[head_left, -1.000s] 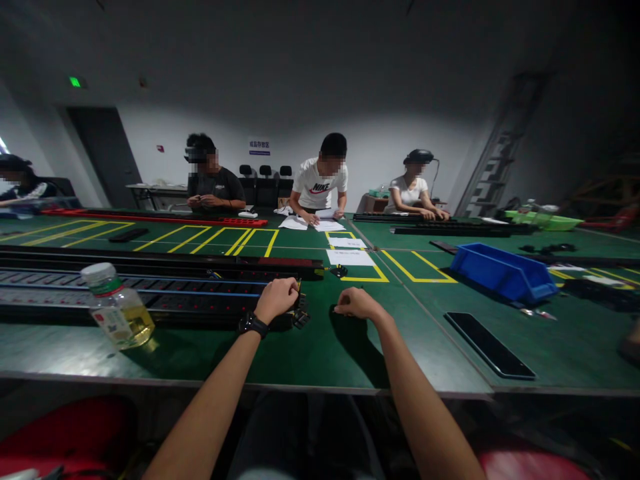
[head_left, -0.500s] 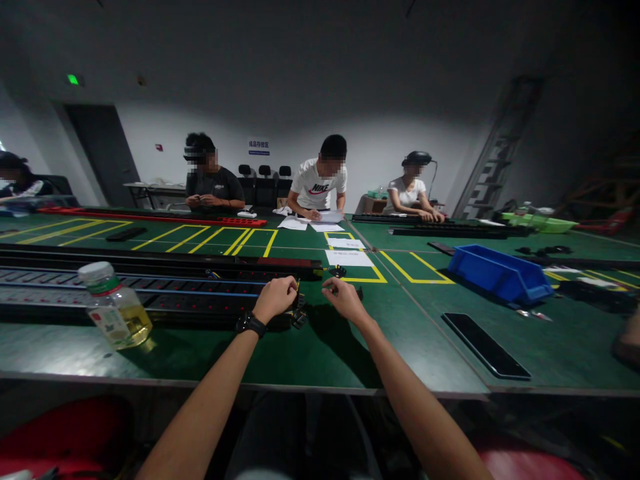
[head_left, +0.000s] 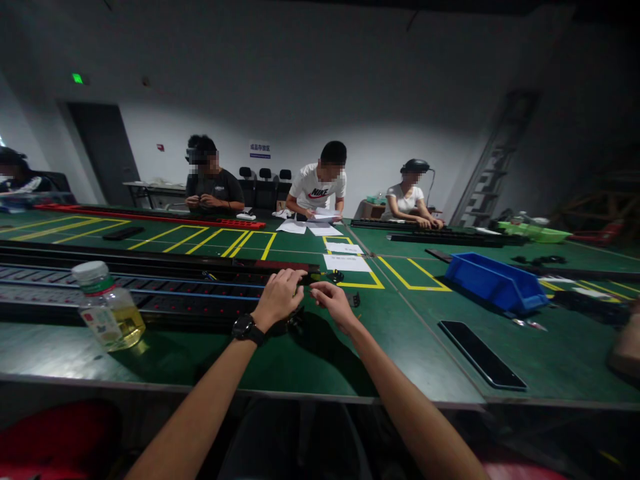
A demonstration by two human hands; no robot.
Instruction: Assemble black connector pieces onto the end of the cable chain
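Two hands were seen together at the near end of a long black strip laid across the green table. The left hand, a watch on its wrist, was curled loosely over the strip's end, fingers bent and pressed onto it; whether anything small was gripped inside could not be told. The right hand was held just beside it, fingertips pinched toward the left hand's, and a small dark part seemed to be caught between them, though it was too small to be made out. Another small black piece lay on the table just right of that hand, and one more sat further back near a white sheet. Blue lines were seen running along the strip, with rows of dark slots beside them. As a judgement only, the strip's end appeared to be mid-fitting: the strip was already laid out, while loose pieces were left unplaced. A bottle of yellow liquid stood at the left by the strip, a blue bin well apart to the right, and a flat black bar nearer the edge. Three people were seated at the far side, busy with their own work.
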